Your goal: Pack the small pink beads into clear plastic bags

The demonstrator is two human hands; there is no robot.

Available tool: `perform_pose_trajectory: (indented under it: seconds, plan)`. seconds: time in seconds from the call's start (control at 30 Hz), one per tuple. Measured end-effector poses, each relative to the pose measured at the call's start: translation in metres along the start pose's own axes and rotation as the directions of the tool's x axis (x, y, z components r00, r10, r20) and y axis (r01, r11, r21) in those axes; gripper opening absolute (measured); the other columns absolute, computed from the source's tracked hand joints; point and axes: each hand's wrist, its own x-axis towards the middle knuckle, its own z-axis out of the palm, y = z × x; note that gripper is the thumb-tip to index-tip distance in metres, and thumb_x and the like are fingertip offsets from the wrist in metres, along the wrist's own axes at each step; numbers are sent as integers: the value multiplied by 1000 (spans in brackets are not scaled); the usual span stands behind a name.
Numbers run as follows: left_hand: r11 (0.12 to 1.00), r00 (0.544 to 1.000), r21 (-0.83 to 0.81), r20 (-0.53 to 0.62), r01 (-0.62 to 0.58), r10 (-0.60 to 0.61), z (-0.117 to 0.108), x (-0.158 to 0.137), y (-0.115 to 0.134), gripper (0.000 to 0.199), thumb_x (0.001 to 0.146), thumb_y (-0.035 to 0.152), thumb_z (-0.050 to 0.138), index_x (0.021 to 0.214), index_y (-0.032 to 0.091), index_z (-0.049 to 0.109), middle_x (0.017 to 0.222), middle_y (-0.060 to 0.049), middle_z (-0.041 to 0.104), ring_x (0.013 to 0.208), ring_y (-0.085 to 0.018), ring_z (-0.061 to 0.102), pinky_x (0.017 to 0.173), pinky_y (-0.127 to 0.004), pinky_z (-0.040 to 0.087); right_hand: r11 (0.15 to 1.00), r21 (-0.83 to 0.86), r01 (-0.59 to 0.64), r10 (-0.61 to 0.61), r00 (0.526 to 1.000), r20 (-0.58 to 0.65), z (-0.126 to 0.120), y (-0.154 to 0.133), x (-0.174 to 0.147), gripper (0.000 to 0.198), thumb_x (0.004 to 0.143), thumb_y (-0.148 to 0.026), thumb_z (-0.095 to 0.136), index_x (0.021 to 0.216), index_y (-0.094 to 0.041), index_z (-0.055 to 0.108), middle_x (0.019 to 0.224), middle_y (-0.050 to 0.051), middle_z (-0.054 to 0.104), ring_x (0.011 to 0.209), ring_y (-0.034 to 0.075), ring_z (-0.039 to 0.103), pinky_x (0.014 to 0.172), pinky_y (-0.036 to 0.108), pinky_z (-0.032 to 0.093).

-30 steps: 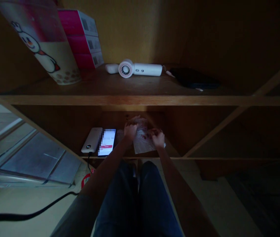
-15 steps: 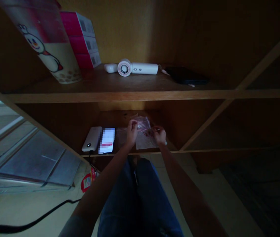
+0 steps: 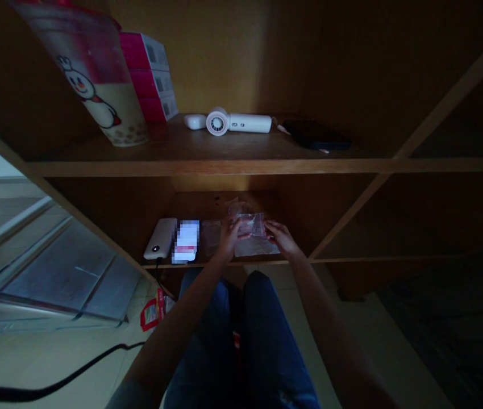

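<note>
Between my hands is a small clear plastic bag (image 3: 252, 224), held just above the lower shelf. My left hand (image 3: 229, 234) grips its left side, fingers closed on the film. On the right edge, the fingertips of my right hand (image 3: 280, 234) pinch the same bag. Beneath lies another flat, see-through plastic bag (image 3: 256, 247) on the shelf board. More crumpled clear plastic (image 3: 237, 206) sits behind my left fingers. What the held bag contains is too dim to make out.
Left of my hands lie a lit phone (image 3: 186, 243) and a white power bank (image 3: 160, 238) with a black cable. The upper shelf (image 3: 207, 167) carries a bubble tea cup (image 3: 109, 108), pink boxes (image 3: 150, 85), a handheld fan (image 3: 241, 122) and a dark flat object (image 3: 316, 135).
The small bag has come lower and turned flat between my hands. My right hand has shifted slightly right, its fingers now on the bag's right edge. The view has tilted a little.
</note>
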Motion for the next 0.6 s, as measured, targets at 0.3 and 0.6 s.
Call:
perform_pose_trajectory:
  seconds: [0.3,0.6]
  plan:
    - [712,908,605,47,-357,415,-4,2,-4,45,74,29,62,113,20,42,109,-9,57,99,-21,58,85,-40,47,987,-23,162,-162,987,0,7,-2,-3,33,70,-51,61,68,-18,56,53,-4,46,44,6,37,41,19,25]
    - [274,850,842,337,-464,404,20,-18,22,26,86,43,45,82,21,57,79,-3,63,79,-17,59,73,-27,43,900,-249,358,-337,933,125,9,-18,-2,30,72,-47,60,76,-17,64,61,0,56,51,9,47,49,21,38]
